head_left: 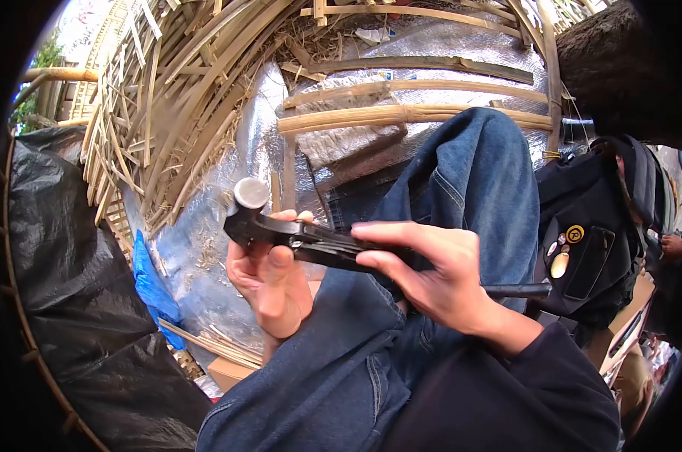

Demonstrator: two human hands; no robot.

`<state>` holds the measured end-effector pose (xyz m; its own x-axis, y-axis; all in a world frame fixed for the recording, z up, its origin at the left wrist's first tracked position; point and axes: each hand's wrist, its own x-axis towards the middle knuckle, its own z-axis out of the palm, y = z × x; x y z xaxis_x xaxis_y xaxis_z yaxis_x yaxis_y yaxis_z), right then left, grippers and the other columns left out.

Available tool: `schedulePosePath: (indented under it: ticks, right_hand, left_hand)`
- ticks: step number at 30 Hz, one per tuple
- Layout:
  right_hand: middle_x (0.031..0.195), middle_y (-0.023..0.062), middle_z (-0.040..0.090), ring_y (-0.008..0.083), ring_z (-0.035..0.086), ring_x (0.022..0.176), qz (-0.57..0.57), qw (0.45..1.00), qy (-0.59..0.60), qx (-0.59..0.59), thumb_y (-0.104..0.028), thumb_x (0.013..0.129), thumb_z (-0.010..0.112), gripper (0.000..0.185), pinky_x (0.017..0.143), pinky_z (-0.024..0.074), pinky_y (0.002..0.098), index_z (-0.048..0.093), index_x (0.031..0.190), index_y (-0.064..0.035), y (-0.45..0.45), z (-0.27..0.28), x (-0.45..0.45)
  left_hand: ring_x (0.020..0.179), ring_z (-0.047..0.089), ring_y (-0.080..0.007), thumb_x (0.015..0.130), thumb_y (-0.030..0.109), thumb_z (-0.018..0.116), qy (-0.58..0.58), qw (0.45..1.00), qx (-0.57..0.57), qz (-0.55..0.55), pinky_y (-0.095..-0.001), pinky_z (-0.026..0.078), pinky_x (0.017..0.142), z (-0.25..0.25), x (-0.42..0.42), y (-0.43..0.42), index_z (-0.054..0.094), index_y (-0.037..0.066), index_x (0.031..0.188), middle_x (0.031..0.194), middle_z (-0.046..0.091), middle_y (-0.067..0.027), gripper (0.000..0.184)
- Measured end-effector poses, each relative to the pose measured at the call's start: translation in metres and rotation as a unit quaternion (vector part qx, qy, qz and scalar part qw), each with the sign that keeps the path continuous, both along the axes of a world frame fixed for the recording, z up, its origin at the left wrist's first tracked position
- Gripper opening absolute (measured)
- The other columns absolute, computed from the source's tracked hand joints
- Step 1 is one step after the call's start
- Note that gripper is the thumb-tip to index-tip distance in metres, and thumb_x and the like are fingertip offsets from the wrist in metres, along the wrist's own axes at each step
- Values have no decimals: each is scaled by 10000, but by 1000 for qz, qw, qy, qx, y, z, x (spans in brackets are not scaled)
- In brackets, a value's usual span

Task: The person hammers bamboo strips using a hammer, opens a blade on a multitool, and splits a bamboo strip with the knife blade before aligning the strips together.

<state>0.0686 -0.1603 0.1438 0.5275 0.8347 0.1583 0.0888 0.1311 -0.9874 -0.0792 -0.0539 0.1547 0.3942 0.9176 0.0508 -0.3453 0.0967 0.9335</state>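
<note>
A black hammer-headed multi-tool with a round, pale metal striking face is held across my lap, its head toward the left. My left hand supports the head end from below, with the thumb against its near side and the fingertips showing beyond it. My right hand pinches the handle part between thumb and fingers. A black bar sticks out to the right past the right wrist; whether it belongs to the multi-tool is hidden. Beneath both hands are my legs in blue jeans.
Bent bamboo strips are piled at the upper left. Bamboo slats cross silvery sheeting and a pale block. Black plastic sheet hangs left, near a blue tarp. A black backpack stands right, under a log.
</note>
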Motion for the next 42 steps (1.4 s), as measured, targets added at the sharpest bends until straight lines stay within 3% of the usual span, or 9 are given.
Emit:
schedulePosePath:
  ticks: [3,8,15,18,27,30,34,38,42]
  right_hand:
    - [978,142,769,244,769,868,0,1000,-17,2,-83,774,864,262,742,605,290,747,1001,-25,-8,7,3]
    - [990,146,770,250,767,903,48,998,40,-28,-59,800,838,153,782,598,306,741,909,-14,-9,11,14]
    - [985,126,770,146,717,962,152,964,211,-50,10,864,767,96,882,571,299,719,938,47,-4,-6,19]
    - [985,133,771,146,726,921,114,972,198,-54,5,867,766,94,852,580,293,724,940,48,-7,-17,8]
    - [998,139,768,150,732,895,90,977,179,-76,-14,885,755,135,821,591,290,742,1002,53,-10,-25,5]
    - [1006,142,766,157,734,904,93,978,171,-77,-14,881,757,123,823,593,293,740,984,52,-10,-21,4]
    - [1010,142,759,210,747,864,47,998,48,-20,-13,814,813,127,764,592,305,743,919,8,-11,-2,-2]
    - [1045,131,744,191,727,872,33,998,53,17,-33,777,856,189,761,580,304,722,909,-16,-6,5,-15]
    - [1108,153,734,193,721,1023,37,945,326,-4,-42,814,844,403,917,569,315,635,1156,-2,-3,-5,-39]
  left_hand:
    - [1029,694,-382,861,137,821,-77,997,8,-8,-554,565,917,-6,-11,0,510,-17,1346,1146,676,-208,596]
    - [1007,712,-352,791,172,886,-128,989,37,-67,-543,578,916,-10,-18,0,458,79,1133,1115,696,-153,556]
    - [966,732,-357,770,128,897,-6,999,12,-41,-515,585,915,1,-14,1,538,-20,1104,1009,724,-198,512]
    - [961,733,-344,798,48,856,9,999,27,-30,-473,597,893,3,-9,0,563,-95,1207,1043,718,-246,523]
    - [949,715,-308,876,187,810,156,986,47,-30,-432,585,882,6,-4,-2,569,-77,1222,1063,704,-182,498]
    - [995,697,-294,893,169,792,129,990,32,-46,-433,575,923,2,-6,-1,567,-50,1259,1117,675,-159,482]
    - [1099,637,-279,901,155,787,-102,988,-83,-81,-487,486,1068,-12,-12,2,481,40,1277,1107,607,-117,499]
    - [1225,552,-253,955,166,721,-310,914,-208,-158,-483,420,1155,-13,-8,10,456,113,1188,1244,459,-47,357]
    - [1275,529,-263,944,174,738,-341,895,-214,-191,-470,385,1209,-21,-8,14,455,112,1148,1282,433,-59,354]
